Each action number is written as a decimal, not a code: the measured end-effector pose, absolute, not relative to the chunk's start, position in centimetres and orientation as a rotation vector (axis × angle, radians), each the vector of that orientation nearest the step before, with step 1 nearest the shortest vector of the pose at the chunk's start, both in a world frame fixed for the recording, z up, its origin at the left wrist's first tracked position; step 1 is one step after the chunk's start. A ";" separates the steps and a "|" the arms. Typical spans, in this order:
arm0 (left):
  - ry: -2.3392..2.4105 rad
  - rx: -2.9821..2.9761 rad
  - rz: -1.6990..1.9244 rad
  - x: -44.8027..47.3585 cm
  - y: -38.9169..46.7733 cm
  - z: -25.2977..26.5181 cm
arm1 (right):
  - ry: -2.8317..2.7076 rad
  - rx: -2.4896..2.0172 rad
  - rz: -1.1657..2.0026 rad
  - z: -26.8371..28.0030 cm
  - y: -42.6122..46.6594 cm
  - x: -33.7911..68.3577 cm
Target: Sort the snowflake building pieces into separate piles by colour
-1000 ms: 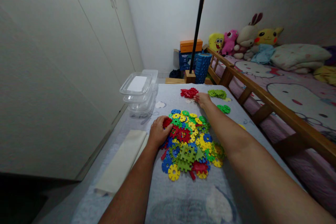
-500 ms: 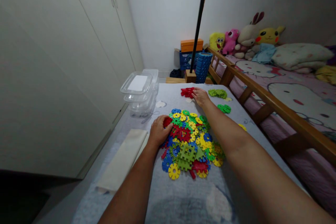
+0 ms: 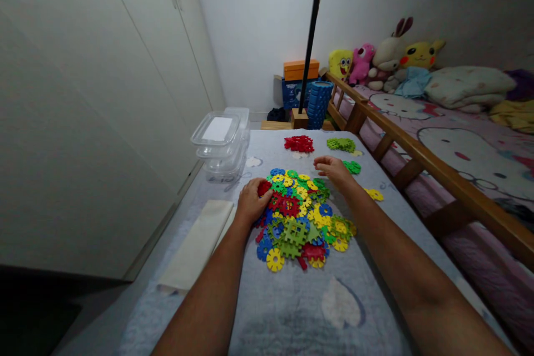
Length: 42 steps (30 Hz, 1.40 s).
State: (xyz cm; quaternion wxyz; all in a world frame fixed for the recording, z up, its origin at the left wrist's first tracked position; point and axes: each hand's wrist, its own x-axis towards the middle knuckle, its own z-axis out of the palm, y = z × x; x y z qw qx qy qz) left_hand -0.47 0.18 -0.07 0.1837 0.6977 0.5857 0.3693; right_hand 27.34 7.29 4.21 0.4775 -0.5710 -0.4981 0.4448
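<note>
Between pile (image 3: 302,222) and red pieces (image 3: 299,144), room beside right hand (image 3: 335,171)

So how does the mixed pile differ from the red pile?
The mixed pile has several colours, the red pile only red. The mixed pile is bigger than the red pile. The left hand touches the mixed pile; the red pile is untouched. Both lie on the cloth.
</note>
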 end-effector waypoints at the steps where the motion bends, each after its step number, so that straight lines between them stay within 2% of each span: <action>1: 1.651 1.967 1.041 -0.5 0.2 -0.1 | -1.285 -1.442 1.051 3.9 6.2 27.8; 9: 1.654 1.966 1.012 -0.5 0.2 0.1 | -1.665 -1.611 0.676 2.0 0.8 29.4; 13: 1.641 1.982 1.011 -0.5 0.2 0.1 | -1.736 -1.610 0.600 1.9 -0.2 29.1; 23: 1.636 1.989 1.016 -0.5 0.1 0.2 | -1.651 -1.452 0.939 2.5 -1.5 28.4; 32: 1.654 2.013 1.030 -0.7 0.6 -0.7 | -1.211 -1.343 1.030 4.3 2.9 30.9; 42: 1.653 1.997 1.020 -0.7 0.5 -0.5 | -0.844 -1.637 0.582 3.4 12.2 36.2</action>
